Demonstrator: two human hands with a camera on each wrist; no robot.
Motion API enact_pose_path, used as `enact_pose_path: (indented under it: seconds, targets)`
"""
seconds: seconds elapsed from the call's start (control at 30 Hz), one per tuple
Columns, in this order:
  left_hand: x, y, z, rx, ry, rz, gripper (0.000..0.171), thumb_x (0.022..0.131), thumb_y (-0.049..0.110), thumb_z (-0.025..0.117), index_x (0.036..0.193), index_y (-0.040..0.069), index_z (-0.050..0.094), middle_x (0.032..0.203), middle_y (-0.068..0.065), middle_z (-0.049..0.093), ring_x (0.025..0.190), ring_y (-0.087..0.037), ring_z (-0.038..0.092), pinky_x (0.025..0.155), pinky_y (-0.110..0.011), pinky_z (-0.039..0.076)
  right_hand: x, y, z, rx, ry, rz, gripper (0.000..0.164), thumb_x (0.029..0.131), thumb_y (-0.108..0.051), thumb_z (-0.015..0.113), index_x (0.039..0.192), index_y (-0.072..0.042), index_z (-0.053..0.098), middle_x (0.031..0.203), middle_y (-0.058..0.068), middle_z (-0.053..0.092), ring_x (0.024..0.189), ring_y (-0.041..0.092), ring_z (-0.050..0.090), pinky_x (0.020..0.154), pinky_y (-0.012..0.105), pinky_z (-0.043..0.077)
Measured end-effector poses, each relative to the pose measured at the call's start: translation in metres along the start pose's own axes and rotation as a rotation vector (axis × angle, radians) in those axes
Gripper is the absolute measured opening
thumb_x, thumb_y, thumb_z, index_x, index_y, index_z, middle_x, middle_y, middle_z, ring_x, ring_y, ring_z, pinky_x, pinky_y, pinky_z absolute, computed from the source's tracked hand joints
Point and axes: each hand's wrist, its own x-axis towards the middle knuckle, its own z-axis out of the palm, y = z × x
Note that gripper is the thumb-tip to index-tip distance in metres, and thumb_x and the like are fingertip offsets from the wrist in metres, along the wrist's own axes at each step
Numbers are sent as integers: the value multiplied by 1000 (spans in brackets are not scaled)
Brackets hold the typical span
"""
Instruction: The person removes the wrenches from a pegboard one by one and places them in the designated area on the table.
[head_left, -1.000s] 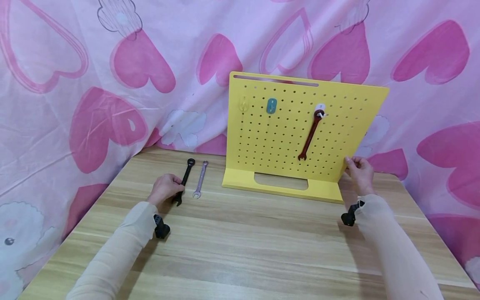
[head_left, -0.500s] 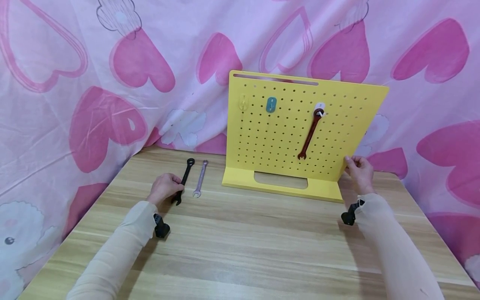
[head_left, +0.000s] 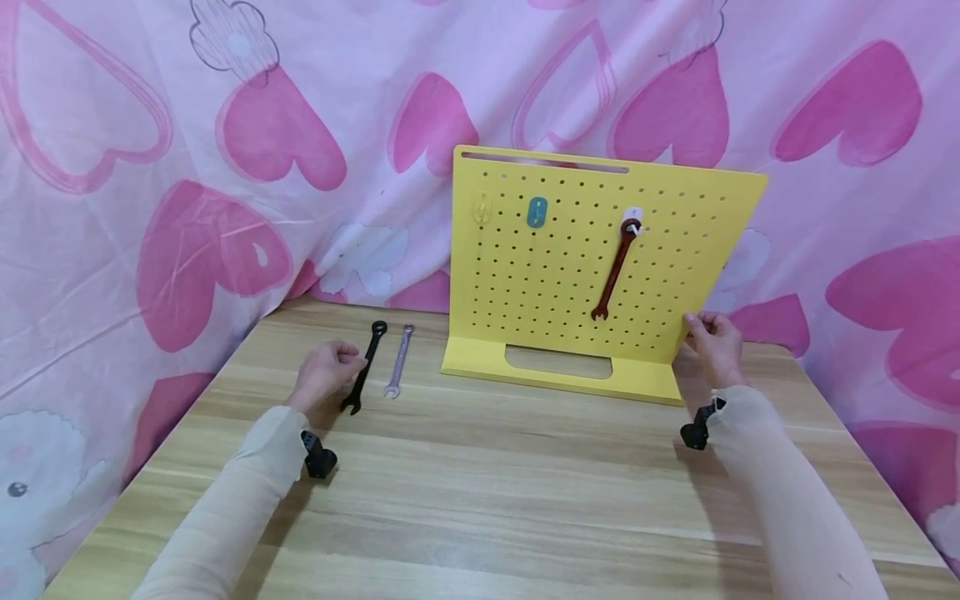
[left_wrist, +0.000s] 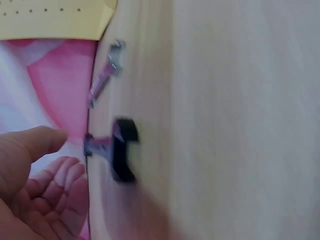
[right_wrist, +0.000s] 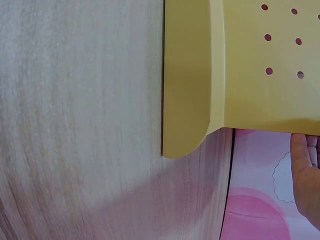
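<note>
My left hand (head_left: pixel 322 373) is beside the black combination wrench (head_left: pixel 367 367), which lies on the table. In the left wrist view, a gap shows between that thumb (left_wrist: pixel 47 140) and the loosely bent fingers, with nothing between them; the wrench (left_wrist: pixel 122 152) is just past them. To its right lies a smaller, purplish silver wrench (head_left: pixel 400 360). My right hand (head_left: pixel 716 340) pinches the lower right edge of the yellow pegboard (head_left: pixel 555 283), part of its fingers hidden behind the board. A dark red wrench (head_left: pixel 615 271) hangs by its ring end from a white hook (head_left: pixel 633 215).
A teal hook (head_left: pixel 537 212) and a clear yellowish hook (head_left: pixel 482 207) are on the board's upper left, with nothing hanging from them. The board's base (head_left: pixel 480 358) stands on the wooden table (head_left: pixel 480 483). Pink heart-print cloth (head_left: pixel 360 125) hangs close behind.
My left thumb and fingers have come off the black wrench and shifted slightly left. The wrench stays on the table. My right hand keeps its place at the board; the head view has shifted slightly.
</note>
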Motion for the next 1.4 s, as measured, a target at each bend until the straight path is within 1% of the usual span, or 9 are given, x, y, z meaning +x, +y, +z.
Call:
enact_pose_path:
  seconds: [0.1,0.23,0.37,0.53,0.73,0.9,1.07,1.23,1.4]
  targets:
    - [1,13,4,-58,70,73,35,91,21,60,118,-1,59,109,-18,65,97,-27,61,81,-33,49,1,0,0,-4,1,4,16,91,-25,59,95,-11,52,92,1,52,80,2,58,70,10,52]
    - [1,37,16,-198,87,161,32,91,15,59,118,-3,59,111,-20,64,100,-28,60,82,-30,51,2,0,0,7,1,2,16,91,-23,59,95,-10,52,91,1,53,78,2,59,69,10,52]
    - [2,64,33,-362,12,212,32,92,11,58,120,-4,57,114,-22,62,102,-30,60,84,-31,54,2,0,0,23,-6,3,16,91,-21,59,96,-8,51,89,0,53,76,1,59,66,9,52]
    - [2,103,61,-529,-95,215,34,92,12,59,123,-2,54,117,-21,61,103,-31,61,84,-30,55,2,1,-2,0,5,3,14,91,-22,59,95,-10,52,88,-1,53,76,1,59,66,10,52]
    - [5,147,99,-657,-134,239,36,90,8,61,124,-2,55,116,-19,62,102,-28,62,84,-28,54,2,1,-2,-12,7,18,16,90,-25,60,94,-11,52,90,0,52,77,1,59,67,10,52]
    - [7,178,128,-695,-99,279,33,88,9,65,120,1,59,113,-13,65,100,-23,63,83,-25,54,3,1,0,-14,13,18,17,90,-26,60,94,-11,52,90,0,52,77,1,58,66,8,51]
    - [8,203,151,-720,-61,309,31,87,10,66,117,3,61,111,-9,67,100,-21,63,83,-24,53,4,4,1,30,23,0,14,90,-20,61,92,-9,53,85,-2,55,72,0,60,66,10,52]
    - [9,221,166,-747,-27,328,32,86,11,68,117,3,62,111,-8,67,99,-20,64,83,-23,53,6,6,2,68,21,-13,12,90,-16,62,91,-8,53,82,-3,57,72,1,61,69,13,53]
    - [8,237,176,-779,-29,322,31,86,9,67,117,5,62,111,-7,67,99,-19,64,82,-21,53,7,7,1,68,15,-26,12,91,-16,61,94,-7,53,85,-2,55,76,3,59,73,14,53]
